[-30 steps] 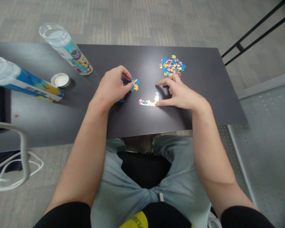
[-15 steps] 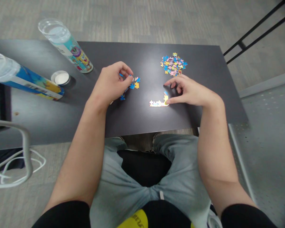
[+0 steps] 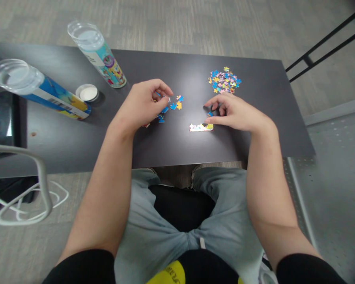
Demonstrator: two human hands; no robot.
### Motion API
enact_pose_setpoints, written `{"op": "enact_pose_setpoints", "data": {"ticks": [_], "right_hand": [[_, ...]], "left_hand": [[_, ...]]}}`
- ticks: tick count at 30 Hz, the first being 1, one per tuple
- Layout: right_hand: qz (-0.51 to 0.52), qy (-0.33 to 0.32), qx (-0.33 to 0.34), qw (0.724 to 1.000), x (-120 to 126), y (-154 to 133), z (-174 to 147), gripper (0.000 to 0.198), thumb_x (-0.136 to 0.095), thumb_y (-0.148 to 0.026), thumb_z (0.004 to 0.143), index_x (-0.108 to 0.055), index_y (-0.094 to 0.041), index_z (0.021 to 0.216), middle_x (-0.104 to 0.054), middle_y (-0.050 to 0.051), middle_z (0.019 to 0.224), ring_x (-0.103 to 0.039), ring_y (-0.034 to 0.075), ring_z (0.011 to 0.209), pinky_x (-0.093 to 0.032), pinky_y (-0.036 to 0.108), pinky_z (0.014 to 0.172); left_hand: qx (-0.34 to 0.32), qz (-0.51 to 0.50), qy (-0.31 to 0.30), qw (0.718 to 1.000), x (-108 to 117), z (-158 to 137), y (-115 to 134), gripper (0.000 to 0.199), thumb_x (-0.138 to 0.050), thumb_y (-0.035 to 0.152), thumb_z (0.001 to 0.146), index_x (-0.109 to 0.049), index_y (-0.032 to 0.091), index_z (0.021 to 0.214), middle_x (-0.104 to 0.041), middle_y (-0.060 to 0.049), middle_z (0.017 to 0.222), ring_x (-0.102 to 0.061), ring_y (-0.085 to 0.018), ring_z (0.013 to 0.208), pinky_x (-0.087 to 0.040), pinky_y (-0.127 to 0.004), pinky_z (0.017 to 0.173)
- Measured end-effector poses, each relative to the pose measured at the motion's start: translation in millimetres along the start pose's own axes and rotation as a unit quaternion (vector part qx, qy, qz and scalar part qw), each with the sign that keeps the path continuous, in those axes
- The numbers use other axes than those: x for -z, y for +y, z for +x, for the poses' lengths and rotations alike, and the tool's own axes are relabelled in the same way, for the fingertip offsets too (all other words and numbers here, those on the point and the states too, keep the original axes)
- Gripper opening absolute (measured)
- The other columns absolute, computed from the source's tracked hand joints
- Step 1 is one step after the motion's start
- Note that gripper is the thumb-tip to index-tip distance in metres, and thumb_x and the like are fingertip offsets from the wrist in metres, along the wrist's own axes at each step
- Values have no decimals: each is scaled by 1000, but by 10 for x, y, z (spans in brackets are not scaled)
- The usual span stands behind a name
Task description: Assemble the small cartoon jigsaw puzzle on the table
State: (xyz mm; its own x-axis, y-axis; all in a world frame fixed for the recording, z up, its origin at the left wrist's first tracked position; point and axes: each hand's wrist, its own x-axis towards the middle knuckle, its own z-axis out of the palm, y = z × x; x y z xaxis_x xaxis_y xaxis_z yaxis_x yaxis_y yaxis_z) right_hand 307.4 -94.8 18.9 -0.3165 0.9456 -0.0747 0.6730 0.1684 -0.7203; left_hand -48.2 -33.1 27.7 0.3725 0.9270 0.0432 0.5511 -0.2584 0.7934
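Note:
My left hand (image 3: 148, 98) is curled over a loose group of puzzle pieces (image 3: 179, 105), mostly blue and yellow. Its thumb and index fingertips come close together. Whatever lies between them is hidden or too small to name. Over on the right, my right hand (image 3: 236, 111) has thumb and fingers apart and holds nothing that I can see. Its thumb is by the corner of a joined strip of puzzle pieces (image 3: 198, 127). A short arm of the strip rises behind that thumb, partly covered. Beyond the right fingers lies a heap of mixed puzzle pieces (image 3: 225, 81).
Two clear-topped printed tubes, one teal (image 3: 102, 59) and one blue (image 3: 47, 92), stand on the left of the dark table (image 3: 171, 148). A round white lid (image 3: 88, 93) lies between them. A pale curved tube (image 3: 44, 177) and white cables are at lower left.
The view has shifted, so the table's things appear farther right. My right thumb has moved off the yellow corner of the strip. My left hand stays over the loose pieces.

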Motion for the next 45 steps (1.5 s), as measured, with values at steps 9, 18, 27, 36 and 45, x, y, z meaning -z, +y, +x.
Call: {"op": "enact_pose_setpoints", "data": {"ticks": [9, 18, 27, 36, 45], "right_hand": [[-6, 5, 39, 999, -186, -167, 167, 52, -98, -63, 93, -89, -29, 131, -79, 10, 121, -61, 27, 87, -60, 54, 91], [-26, -14, 47, 998, -313, -397, 345, 46, -96, -65, 103, -87, -35, 136, -80, 11, 134, -66, 36, 111, -64, 63, 106], [-61, 49, 58, 995, -503, -415, 582, 46, -89, -39, 110, -88, -34, 155, -79, 12, 125, -76, 41, 115, -66, 63, 111], [-67, 82, 38, 994, -589, -342, 766, 17, -88, -30, 109, -92, -26, 126, -78, 11, 111, -74, 34, 102, -66, 60, 105], [-47, 121, 3, 992, -581, -310, 736, 10, -94, -33, 107, -84, -30, 108, -79, 12, 119, -69, 32, 97, -66, 61, 106]], "left_hand": [[3, -12, -15, 1000, 83, -27, -77, 29, -89, 21, 100, -92, 29, 127, -93, -6, 124, -87, -29, 106, -73, -41, 97], [25, -59, -30, 997, 162, -117, -119, 42, -102, 23, 96, -90, 30, 135, -92, -10, 134, -91, -35, 114, -78, -46, 95], [21, -47, -20, 998, 332, -232, -209, 38, -96, 18, 100, -89, 29, 135, -91, -7, 124, -88, -30, 114, -76, -44, 102], [33, -38, 8, 999, 502, -350, -299, 22, -87, 20, 109, -94, 29, 128, -86, -5, 104, -84, -29, 104, -69, -42, 97], [6, -89, 46, 995, 503, -330, -435, 25, -92, 15, 101, -84, 26, 122, -86, -5, 112, -82, -26, 107, -70, -40, 102]]}}
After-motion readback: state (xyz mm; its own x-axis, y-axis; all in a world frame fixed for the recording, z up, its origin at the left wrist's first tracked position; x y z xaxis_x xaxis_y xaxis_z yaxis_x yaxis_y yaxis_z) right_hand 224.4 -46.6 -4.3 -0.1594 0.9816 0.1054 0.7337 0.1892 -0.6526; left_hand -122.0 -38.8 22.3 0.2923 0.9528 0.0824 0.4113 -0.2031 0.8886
